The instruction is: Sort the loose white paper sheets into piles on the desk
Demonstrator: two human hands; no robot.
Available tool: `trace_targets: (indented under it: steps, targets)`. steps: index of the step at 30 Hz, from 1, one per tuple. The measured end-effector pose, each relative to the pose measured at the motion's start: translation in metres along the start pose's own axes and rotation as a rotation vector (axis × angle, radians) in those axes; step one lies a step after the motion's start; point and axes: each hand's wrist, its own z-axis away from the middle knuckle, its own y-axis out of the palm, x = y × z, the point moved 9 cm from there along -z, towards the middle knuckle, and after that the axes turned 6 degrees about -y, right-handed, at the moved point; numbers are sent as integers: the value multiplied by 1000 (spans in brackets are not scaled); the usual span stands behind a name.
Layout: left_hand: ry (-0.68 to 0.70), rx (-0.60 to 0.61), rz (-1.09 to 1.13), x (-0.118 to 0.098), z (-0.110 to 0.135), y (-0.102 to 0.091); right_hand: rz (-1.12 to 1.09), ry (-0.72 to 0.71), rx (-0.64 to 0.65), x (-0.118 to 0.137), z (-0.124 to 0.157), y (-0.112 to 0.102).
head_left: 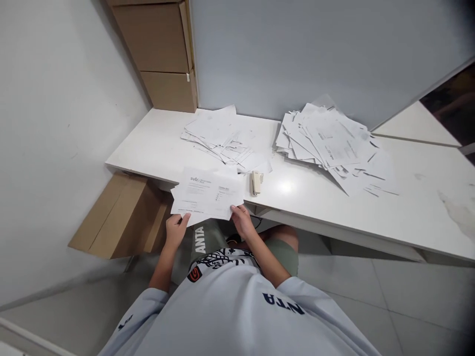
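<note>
I hold a few printed sheets of paper (210,194) over the near edge of the white table (297,195). My left hand (177,230) pinches their lower left corner, and my right hand (241,220) grips the lower right edge. Just right of the sheets a small beige stapler (256,183) lies on the table. Behind it sits a loose pile of papers (222,138), and a bigger, messier pile of papers (330,141) lies further right.
A blue partition (315,54) backs the table. Stacked cardboard boxes (159,49) stand at the far left corner, and another cardboard box (118,215) rests on the floor under the table's left end. A white wall is on the left.
</note>
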Motion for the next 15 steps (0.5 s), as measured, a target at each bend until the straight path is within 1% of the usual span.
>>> trace_targets:
  steps: [4, 7, 10, 13, 15]
  targets:
    - [-47, 27, 49, 4, 2, -2, 88, -67, -65, 16, 2, -10]
    - [-116, 41, 112, 6, 6, 2, 159, -137, -87, 29, 5, -14]
    - [-161, 51, 174, 6, 6, 7, 284, -183, -112, 41, 8, -21]
    - [-124, 27, 187, 2, 0, 6, 409, -236, -122, 58, 12, -27]
    - [-68, -32, 174, -2, -9, 0, 458, -280, -149, 76, 15, -31]
